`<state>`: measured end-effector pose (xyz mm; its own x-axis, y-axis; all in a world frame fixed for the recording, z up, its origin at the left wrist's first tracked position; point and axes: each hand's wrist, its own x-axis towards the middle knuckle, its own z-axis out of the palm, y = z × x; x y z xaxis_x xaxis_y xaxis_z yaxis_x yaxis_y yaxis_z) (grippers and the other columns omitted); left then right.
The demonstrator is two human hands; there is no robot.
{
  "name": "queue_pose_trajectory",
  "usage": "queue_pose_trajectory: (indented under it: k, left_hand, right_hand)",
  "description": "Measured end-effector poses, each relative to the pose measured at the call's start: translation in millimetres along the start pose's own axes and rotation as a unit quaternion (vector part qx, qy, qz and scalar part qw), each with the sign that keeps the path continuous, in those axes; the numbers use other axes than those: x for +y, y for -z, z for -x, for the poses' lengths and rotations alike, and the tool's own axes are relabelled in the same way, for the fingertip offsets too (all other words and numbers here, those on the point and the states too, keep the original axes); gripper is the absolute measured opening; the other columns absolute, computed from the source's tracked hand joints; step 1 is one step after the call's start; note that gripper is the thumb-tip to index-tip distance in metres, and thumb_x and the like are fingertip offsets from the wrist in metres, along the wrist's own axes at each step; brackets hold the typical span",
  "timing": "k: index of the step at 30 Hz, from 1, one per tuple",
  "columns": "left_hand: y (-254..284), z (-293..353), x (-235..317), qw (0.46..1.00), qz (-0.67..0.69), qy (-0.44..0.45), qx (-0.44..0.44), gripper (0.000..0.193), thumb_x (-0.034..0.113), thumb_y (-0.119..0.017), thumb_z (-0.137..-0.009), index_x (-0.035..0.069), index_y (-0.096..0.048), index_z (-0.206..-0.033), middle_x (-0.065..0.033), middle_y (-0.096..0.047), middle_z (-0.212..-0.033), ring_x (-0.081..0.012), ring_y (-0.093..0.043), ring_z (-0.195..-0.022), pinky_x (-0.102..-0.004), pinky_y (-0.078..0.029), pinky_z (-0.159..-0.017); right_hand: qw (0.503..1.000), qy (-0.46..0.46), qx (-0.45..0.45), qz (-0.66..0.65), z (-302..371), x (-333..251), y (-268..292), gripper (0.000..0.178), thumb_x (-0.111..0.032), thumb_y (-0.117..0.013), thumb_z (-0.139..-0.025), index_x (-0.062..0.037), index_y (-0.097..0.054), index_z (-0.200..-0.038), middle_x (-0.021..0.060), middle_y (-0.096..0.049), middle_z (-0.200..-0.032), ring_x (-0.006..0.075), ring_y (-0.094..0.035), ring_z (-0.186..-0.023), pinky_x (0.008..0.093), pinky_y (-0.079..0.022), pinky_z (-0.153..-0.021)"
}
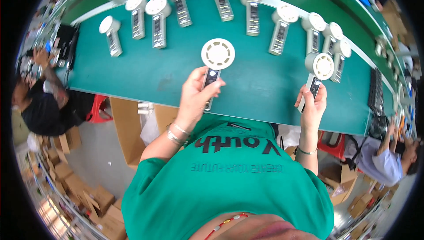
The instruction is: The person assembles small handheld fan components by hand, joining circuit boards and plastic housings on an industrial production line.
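Note:
My left hand (193, 93) is closed round the handle of a white handheld device (218, 53), over the near half of the green table. Its round head has a ring of slots, and a black panel runs down the handle. Farther right, my right hand (315, 105) grips a second device (322, 66) of the same kind, its head tilted sideways. More such devices lie along the far edge in a curved row, among them a device at the far left (108, 24), one near the middle (252, 12) and one right of centre (282, 19).
The green tabletop (145, 76) ends in a pale rail at the back. Dark trays (375, 92) stand at its right end. Cardboard boxes (126, 129) and red stools (99, 109) sit below the near edge. Co-workers are seated at left (48, 103) and right (388, 158).

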<state>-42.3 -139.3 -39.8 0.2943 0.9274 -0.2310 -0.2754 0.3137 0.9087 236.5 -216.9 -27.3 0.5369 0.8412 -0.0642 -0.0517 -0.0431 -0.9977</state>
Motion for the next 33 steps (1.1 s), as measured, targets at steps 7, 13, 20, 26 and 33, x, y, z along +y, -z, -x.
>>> queue_pose_trajectory:
  k: [7, 13, 20, 26, 33]
  left_hand:
    - [-6, -38, 8, 0.992, -0.105, -0.062, 0.037, 0.034, 0.008, -0.065, -0.084, -0.005, -0.055, -0.113, -0.0031, -0.060, -0.100, -0.0073, -0.053, -0.085, -0.0224, -0.044, -0.078]
    - [11, -82, 8, 0.989, -0.104, -0.066, 0.076, 0.036, 0.013, -0.064, -0.085, -0.005, -0.054, -0.115, -0.0039, -0.061, -0.095, -0.0072, -0.054, -0.083, -0.0219, -0.045, -0.074]
    - [13, -104, 17, 0.894, -0.391, -0.195, 0.095, 0.030, 0.019, -0.066, -0.083, -0.004, -0.054, -0.098, -0.0124, -0.060, -0.086, -0.0157, -0.058, -0.075, -0.0295, -0.047, -0.063]
    - [52, -93, 62, 0.801, -0.476, -0.308, 0.191, 0.024, 0.025, -0.063, -0.084, 0.001, -0.061, -0.089, -0.0136, -0.059, -0.087, -0.0280, -0.057, -0.077, -0.0383, -0.046, -0.070]
    - [111, -115, 81, 0.730, -0.631, -0.122, 0.232, 0.036, 0.037, -0.062, -0.079, 0.001, -0.063, -0.080, -0.0175, -0.065, -0.081, -0.0334, -0.064, -0.078, -0.0433, -0.053, -0.071]
  right_hand:
    - [0.990, 0.063, 0.120, 0.027, -16, -11, 59, 0.023, -0.008, -0.057, -0.088, -0.0017, -0.046, -0.107, 0.0056, -0.058, -0.084, 0.0097, -0.055, -0.063, 0.0226, -0.048, -0.051]
    - [0.997, 0.004, 0.027, 0.069, -29, -4, 33, 0.012, -0.010, -0.055, -0.090, -0.0012, -0.051, -0.097, 0.0026, -0.057, -0.081, 0.0076, -0.052, -0.069, 0.0206, -0.043, -0.057]
    - [0.891, 0.105, -0.037, 0.441, -66, 22, 5, 0.022, -0.015, -0.059, -0.085, 0.0041, -0.055, -0.094, 0.0196, -0.055, -0.086, 0.0336, -0.054, -0.080, 0.0404, -0.043, -0.075]
    - [0.830, 0.366, 0.001, 0.421, -61, -53, -53, 0.029, -0.005, -0.058, -0.086, 0.0052, -0.056, -0.113, 0.0144, -0.056, -0.100, 0.0225, -0.056, -0.086, 0.0303, -0.047, -0.073]
    - [0.773, 0.381, -0.290, 0.416, -105, -89, -257, 0.036, -0.027, -0.061, -0.084, 0.0063, -0.061, -0.099, 0.0205, -0.061, -0.082, 0.0341, -0.061, -0.072, 0.0403, -0.048, -0.068]
